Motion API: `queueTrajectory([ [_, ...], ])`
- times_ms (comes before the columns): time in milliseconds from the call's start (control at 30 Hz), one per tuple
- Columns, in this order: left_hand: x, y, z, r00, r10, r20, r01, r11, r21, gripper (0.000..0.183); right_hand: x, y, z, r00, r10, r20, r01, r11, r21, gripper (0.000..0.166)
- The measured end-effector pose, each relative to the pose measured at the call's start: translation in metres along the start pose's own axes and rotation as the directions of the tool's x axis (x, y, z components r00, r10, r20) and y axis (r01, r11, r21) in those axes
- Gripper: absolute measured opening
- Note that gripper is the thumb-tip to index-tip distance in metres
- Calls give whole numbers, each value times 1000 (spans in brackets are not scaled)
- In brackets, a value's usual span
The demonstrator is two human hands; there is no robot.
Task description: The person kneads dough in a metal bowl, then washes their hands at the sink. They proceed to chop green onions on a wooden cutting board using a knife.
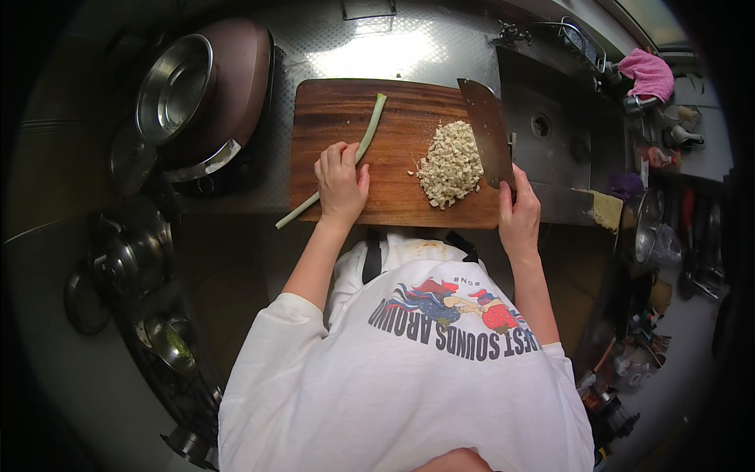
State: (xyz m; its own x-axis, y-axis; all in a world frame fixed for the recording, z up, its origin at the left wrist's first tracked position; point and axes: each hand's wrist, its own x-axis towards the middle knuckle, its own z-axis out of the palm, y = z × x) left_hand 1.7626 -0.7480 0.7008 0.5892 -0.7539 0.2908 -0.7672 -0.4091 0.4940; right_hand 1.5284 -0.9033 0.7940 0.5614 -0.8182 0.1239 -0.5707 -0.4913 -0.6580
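Note:
A long pale-green stalk [370, 131], seemingly a scallion or leek, lies slantwise on the left half of a wooden cutting board [395, 203]. My left hand [342, 183] grips it around the middle, and its thin lower end juts past the board's near left edge. In my right hand [520, 206] is the handle end of a broad cleaver [488, 130], whose dark blade stands along the board's right side. Just left of the blade sits a heap of finely diced whitish food [451, 165]. The cleaver's handle is mostly hidden by my fingers.
A steel sink [548, 159] adjoins the board on the right, with a yellowish cloth [606, 209] over its front edge. To the left, a steel bowl [177, 88] rests on a brownish-pink appliance [242, 76]. A pink cloth [647, 74] hangs near the faucet [514, 32].

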Motion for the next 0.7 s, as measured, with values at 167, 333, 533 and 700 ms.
queueTrajectory([
  [167,-33,-37,-30,997,-71,7,70,989,134,33,-2,-41,36,962,-95,257,96,995,8,31],
  [333,-49,-57,-32,999,-49,10,49,999,3,20,-12,-70,91,900,-202,386,196,979,55,28],
  [533,-49,-66,-24,1000,16,27,-12,992,-123,17,-25,-70,138,884,-229,407,291,952,-96,31],
  [700,-53,-72,-28,999,18,41,-10,983,-184,16,-30,-66,148,885,-230,404,298,948,-114,30],
])
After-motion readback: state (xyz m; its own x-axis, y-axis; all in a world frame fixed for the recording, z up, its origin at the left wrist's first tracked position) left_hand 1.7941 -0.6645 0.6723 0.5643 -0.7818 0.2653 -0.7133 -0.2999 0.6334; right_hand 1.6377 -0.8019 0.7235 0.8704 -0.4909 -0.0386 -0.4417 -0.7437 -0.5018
